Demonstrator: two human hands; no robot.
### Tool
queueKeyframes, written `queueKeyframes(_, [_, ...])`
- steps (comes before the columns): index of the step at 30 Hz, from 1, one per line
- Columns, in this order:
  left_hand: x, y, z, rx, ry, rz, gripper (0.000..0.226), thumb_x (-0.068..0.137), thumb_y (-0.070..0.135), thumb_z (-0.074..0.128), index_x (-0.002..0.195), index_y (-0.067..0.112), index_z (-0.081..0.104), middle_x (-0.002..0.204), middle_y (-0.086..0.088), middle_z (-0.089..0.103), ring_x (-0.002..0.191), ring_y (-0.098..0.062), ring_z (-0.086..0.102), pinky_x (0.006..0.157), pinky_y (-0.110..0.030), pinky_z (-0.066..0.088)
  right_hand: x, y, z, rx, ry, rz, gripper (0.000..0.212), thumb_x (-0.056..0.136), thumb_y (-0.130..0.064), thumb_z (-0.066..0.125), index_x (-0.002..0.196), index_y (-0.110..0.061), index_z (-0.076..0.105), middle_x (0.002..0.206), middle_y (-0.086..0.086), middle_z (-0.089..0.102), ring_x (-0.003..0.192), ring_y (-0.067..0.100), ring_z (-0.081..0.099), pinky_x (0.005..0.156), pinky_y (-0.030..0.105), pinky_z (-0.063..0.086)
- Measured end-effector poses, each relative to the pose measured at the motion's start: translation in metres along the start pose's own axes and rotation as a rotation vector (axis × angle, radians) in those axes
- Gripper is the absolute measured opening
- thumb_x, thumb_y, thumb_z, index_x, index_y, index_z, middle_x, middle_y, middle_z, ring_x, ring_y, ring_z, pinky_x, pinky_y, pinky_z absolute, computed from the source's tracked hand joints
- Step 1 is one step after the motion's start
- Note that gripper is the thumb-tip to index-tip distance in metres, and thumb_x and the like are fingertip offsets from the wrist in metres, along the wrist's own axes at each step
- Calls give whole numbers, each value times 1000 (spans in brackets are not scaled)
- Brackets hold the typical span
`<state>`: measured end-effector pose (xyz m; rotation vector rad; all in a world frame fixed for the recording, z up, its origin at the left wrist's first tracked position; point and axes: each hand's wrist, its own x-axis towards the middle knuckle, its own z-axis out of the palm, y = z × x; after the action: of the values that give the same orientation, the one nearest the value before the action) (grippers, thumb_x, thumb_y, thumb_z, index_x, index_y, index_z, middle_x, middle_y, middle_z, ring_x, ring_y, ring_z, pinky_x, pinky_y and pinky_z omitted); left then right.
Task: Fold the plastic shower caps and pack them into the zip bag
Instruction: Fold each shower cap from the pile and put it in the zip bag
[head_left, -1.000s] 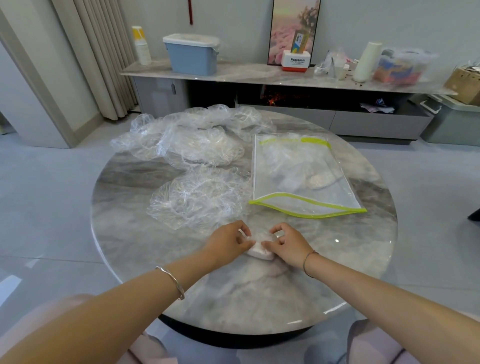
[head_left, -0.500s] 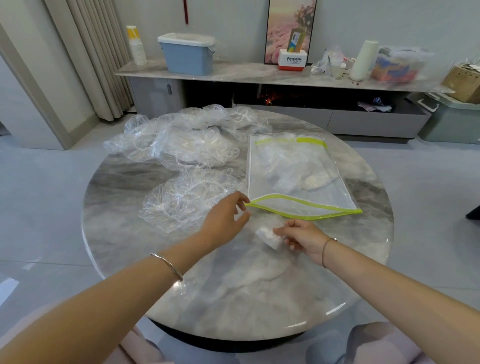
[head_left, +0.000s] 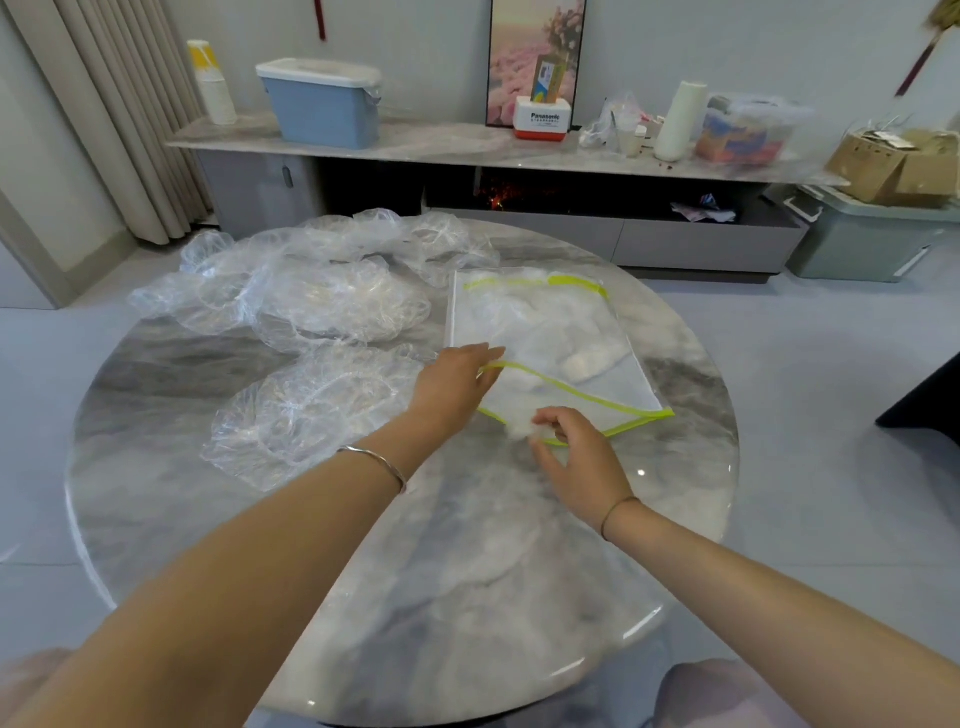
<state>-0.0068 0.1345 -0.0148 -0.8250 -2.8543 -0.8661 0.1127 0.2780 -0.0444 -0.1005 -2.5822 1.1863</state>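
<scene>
A clear zip bag (head_left: 550, 338) with lime-green edging lies on the round marble table (head_left: 467, 571), its open mouth toward me. My left hand (head_left: 457, 387) pinches the upper green lip of the mouth and lifts it. My right hand (head_left: 576, 457) holds a small folded shower cap (head_left: 522, 429) right at the bag's opening. Folded caps (head_left: 589, 361) show through the bag. One loose shower cap (head_left: 311, 410) lies spread left of my left hand, and a pile of several crumpled caps (head_left: 322, 291) sits behind it.
Behind the table runs a low marble cabinet (head_left: 467, 145) carrying a blue lidded bin (head_left: 322, 104), a white box, a roll and clutter. Curtains hang at the far left. A grey-green storage box (head_left: 862, 239) and cardboard carton stand on the floor to the right.
My left hand left the folded cap and took the bag's upper lip, lifting it. My right hand carried the folded cap from the table's front up to the bag's mouth.
</scene>
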Motion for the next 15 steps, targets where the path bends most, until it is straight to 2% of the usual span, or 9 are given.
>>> queueKeyframes(3, [9,11,-9,-109,44,4,40,102,37,32,136,26,51,131,-2,58,118,-23,53,90,-39,47,13,2,1,-194,-77,-80,34,93,-15,54,125,-4,49,137,8,45,127,20,44,99,16,29])
queueKeyframes(6, [12,21,-19,-112,95,28,42,103,36,27,123,20,60,107,-7,67,97,-26,60,77,-39,49,36,8,2,-317,-140,39,41,99,-25,43,135,-6,42,150,8,31,137,20,31,107,24,23])
queueKeyframes(10, [10,27,-25,-112,126,52,43,103,34,26,103,11,62,83,-7,62,82,-28,59,67,-36,46,67,26,6,-671,-307,167,48,101,-40,23,144,-20,34,156,6,18,141,27,18,114,35,18])
queueKeyframes(12, [7,26,-25,-113,117,60,42,103,34,27,101,11,62,81,-5,61,80,-28,59,67,-38,47,75,32,4,-744,-378,244,51,101,-45,16,148,-27,23,158,3,10,143,29,10,116,38,11])
queueKeyframes(15, [2,25,-25,-78,102,52,41,103,34,26,111,14,62,91,-7,65,83,-25,59,71,-39,48,81,35,0,-769,-400,284,52,101,-45,13,150,-27,13,159,5,2,145,26,0,117,37,2])
